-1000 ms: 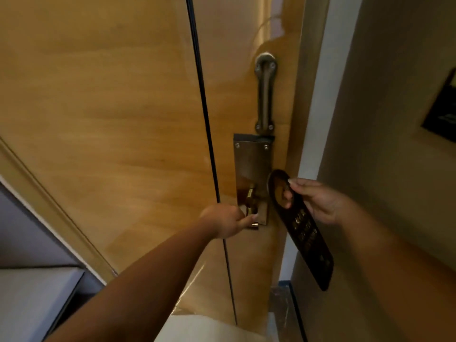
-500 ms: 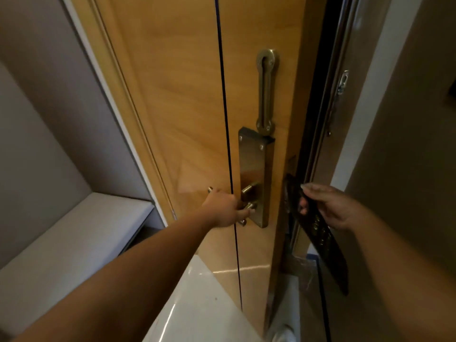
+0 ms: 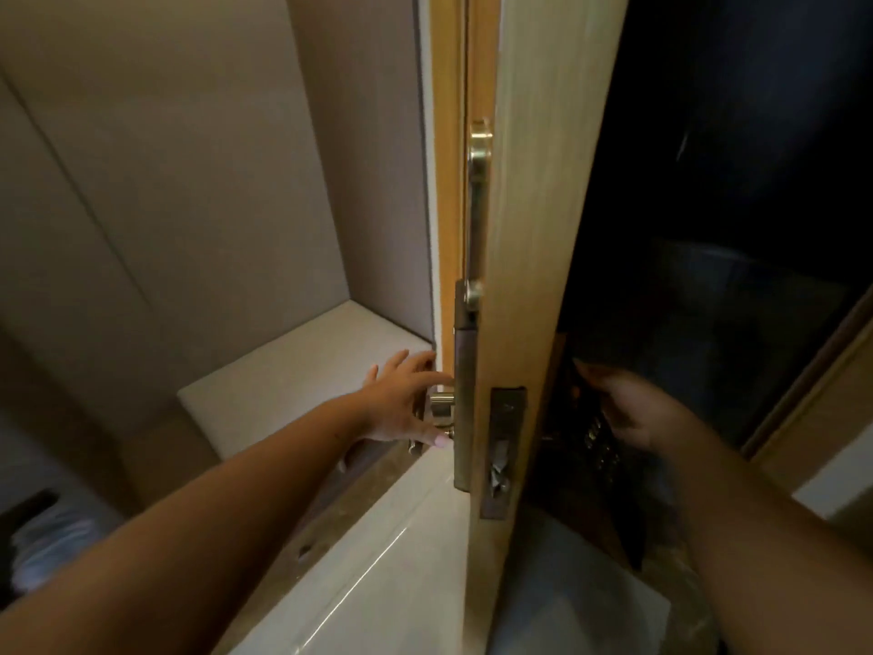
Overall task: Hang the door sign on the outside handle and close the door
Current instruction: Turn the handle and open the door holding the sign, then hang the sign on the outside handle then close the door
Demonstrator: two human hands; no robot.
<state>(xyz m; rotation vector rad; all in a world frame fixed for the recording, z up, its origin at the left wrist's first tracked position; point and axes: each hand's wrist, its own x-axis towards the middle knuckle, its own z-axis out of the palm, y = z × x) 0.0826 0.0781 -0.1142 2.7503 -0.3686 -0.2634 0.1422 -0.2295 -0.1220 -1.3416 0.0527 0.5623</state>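
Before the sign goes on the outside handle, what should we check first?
1. Door open enough to reach round: ok, its edge faces the camera.
2. Left hand steadying the door at the inside handle: ok, fingers spread, not gripping.
3. Right hand holding the door sign: ok.
4. Outside handle in sight: cannot tell, that side is too dark.
5. Sign's hole lined up with the handle: cannot tell.

a hotel-room entryway: just past the left hand's fingers (image 3: 401, 366) a wooden door (image 3: 529, 229) carries a swing-bar guard (image 3: 478, 205) above its handle plate (image 3: 463, 394); a padded luggage bench (image 3: 293, 371) lies beneath them.
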